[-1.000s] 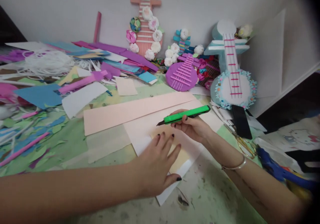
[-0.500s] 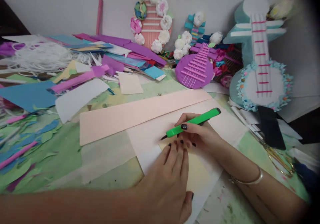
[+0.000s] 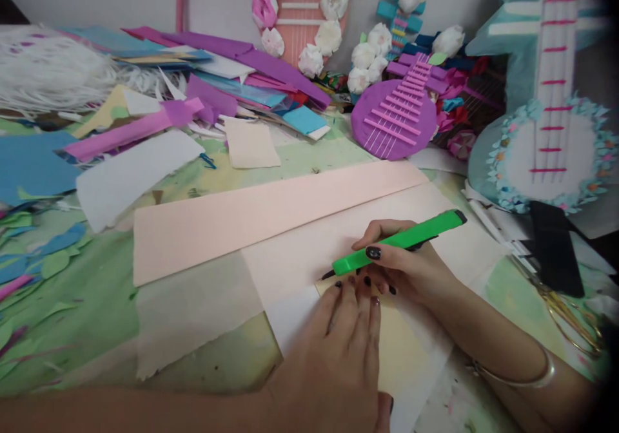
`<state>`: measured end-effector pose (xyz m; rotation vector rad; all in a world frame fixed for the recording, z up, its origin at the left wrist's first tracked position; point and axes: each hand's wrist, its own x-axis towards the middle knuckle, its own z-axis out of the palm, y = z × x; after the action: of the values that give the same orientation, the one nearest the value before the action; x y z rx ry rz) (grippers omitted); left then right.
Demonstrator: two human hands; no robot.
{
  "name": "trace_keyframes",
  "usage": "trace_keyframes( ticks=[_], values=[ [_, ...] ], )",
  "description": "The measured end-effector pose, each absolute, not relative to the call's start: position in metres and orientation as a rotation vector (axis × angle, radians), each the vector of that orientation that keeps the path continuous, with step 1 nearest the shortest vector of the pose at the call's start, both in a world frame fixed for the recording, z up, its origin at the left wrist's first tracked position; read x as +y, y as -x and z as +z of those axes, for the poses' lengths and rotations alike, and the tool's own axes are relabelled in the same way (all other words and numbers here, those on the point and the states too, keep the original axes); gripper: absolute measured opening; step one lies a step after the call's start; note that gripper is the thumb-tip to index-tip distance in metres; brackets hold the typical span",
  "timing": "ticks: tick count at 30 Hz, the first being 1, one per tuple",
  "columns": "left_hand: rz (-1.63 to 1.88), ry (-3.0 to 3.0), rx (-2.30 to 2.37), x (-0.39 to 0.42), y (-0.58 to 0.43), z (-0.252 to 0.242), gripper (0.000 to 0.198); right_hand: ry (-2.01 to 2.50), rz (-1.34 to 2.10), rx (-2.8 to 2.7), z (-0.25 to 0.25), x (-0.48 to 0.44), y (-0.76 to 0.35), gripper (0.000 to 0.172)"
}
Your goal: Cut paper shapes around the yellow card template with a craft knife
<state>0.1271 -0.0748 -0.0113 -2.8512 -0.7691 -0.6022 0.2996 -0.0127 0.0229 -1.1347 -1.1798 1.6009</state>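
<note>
Two hands: left hand (image 3: 333,356) and right hand (image 3: 418,269), close together over the near part of a green-mottled tabletop (image 3: 232,368). Clock laid over the view, 12 at the far edge.
Left grip: 6 o'clock, palm down, fingers stretched side by side, resting on the yellow card (image 3: 401,349); nothing seen in its grasp.
Right grip: 4 o'clock, thumb and fingers pinched round the green cutter (image 3: 399,242); silver bracelet (image 3: 550,370) at the wrist.
Cutter: 4 o'clock, slanted, dark tip towards 8, just beside the card's corner. Tip touching paper: cannot tell.
Card: 5 o'clock, on a pale sheet (image 3: 285,272), partly under the left hand.
Pink strip (image 3: 271,220): through the centre, 9 to 3, along the sheet's far side.
String models: pink (image 3: 300,33) at 12, purple (image 3: 394,124) at 2, pale blue (image 3: 522,124) at 3.
Margins: black slab (image 3: 556,249) at 3, gold scissors (image 3: 573,320) at 4, white stringy heap (image 3: 43,72) at 10.
</note>
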Motion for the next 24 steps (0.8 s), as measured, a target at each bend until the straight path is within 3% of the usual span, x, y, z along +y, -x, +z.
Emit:
trace_keyframes(
  ticks=[24],
  values=[
    [-0.636, 2.86, -0.802, -0.075, -0.128, -0.0076, 0.065, 1.155, 1.628, -1.165, 0.0234, -0.0131, -0.2968, 0.02]
  ],
)
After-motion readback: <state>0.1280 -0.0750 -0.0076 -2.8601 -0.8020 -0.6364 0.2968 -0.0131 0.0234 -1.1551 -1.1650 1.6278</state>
